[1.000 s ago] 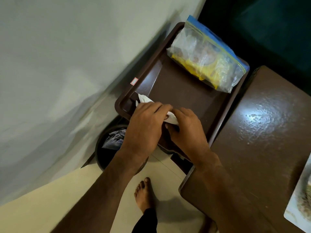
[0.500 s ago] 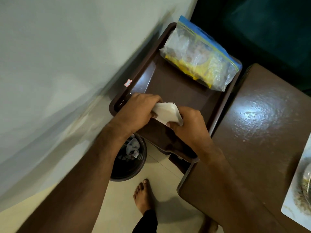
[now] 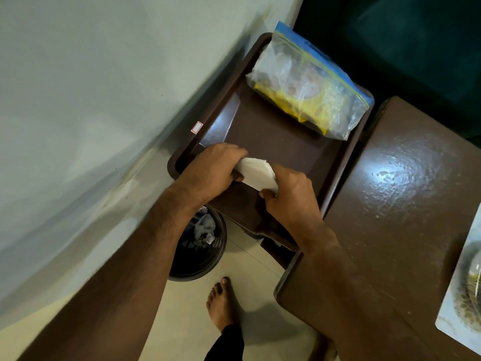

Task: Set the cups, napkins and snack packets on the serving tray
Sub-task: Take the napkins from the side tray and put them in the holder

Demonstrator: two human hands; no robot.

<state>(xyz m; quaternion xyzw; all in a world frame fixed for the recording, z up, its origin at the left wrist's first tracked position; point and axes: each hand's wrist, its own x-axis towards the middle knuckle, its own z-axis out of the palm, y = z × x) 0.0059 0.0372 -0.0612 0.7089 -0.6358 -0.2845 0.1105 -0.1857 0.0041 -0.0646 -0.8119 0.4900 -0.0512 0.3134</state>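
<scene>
A dark brown serving tray [image 3: 273,131] stands against the wall. At its far end lies a clear zip bag of snack packets [image 3: 307,87] with a blue seal strip. Over the tray's near end, a small stack of white napkins [image 3: 256,171] is held between both hands. My left hand [image 3: 210,168] grips the stack's left edge with curled fingers. My right hand [image 3: 289,194] pinches its right edge. No cups are in view.
A glossy brown table [image 3: 406,194] adjoins the tray on the right, with a white plate [image 3: 466,290] at its right edge. A black waste bin [image 3: 200,246] with crumpled paper sits on the tiled floor below the tray. A bare foot [image 3: 221,300] stands nearby.
The napkins were mostly hidden under both hands low on the tray; now the hands have drawn slightly apart and the stack shows between them, a little further right.
</scene>
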